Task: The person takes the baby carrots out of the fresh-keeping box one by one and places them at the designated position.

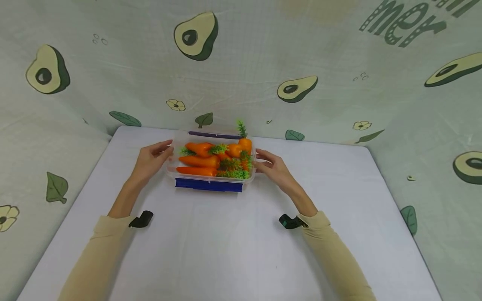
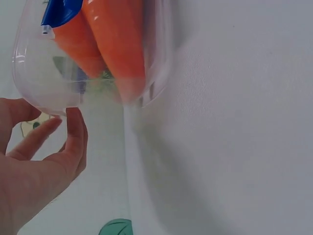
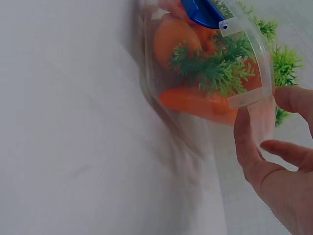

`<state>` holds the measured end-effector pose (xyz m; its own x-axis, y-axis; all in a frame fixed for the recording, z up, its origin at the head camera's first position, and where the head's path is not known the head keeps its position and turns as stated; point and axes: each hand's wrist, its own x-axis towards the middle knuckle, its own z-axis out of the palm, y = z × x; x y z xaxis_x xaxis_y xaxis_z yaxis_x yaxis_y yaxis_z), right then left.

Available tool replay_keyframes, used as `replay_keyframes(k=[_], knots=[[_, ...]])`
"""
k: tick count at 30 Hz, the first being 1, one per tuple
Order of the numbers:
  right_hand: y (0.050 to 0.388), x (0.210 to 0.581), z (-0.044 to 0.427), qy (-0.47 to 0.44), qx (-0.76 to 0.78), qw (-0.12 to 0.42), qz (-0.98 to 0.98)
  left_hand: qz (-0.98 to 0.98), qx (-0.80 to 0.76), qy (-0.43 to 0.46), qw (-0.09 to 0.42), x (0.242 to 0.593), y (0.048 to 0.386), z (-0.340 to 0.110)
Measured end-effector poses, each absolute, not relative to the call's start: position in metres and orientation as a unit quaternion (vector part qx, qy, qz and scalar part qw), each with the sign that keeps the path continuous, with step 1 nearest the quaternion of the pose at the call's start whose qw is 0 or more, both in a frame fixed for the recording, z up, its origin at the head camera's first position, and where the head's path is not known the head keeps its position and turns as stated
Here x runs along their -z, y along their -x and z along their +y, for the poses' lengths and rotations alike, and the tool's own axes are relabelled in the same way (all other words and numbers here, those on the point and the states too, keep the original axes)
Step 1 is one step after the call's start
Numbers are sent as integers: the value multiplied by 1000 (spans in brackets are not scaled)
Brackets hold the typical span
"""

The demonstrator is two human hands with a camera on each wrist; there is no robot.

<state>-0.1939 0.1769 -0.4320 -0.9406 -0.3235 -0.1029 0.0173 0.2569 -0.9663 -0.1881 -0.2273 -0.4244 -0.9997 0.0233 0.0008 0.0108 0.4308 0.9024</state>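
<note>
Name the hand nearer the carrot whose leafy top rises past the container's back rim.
Right. The right hand holds the container beside that carrot; the left hand holds the opposite end, with other carrots in between.

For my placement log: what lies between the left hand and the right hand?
In the head view, the clear container lies between the left hand and the right hand, with orange carrots inside it.

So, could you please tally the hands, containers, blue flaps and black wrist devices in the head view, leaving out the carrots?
Hands: 2
Clear container: 1
Blue flaps: 2
Black wrist devices: 2
Total: 7
</note>
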Motion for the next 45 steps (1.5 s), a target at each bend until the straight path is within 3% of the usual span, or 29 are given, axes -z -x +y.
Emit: replay_keyframes(k=[45], knots=[[155, 430, 224, 94, 586, 152, 790, 818, -574, -22, 7, 432, 150, -190]])
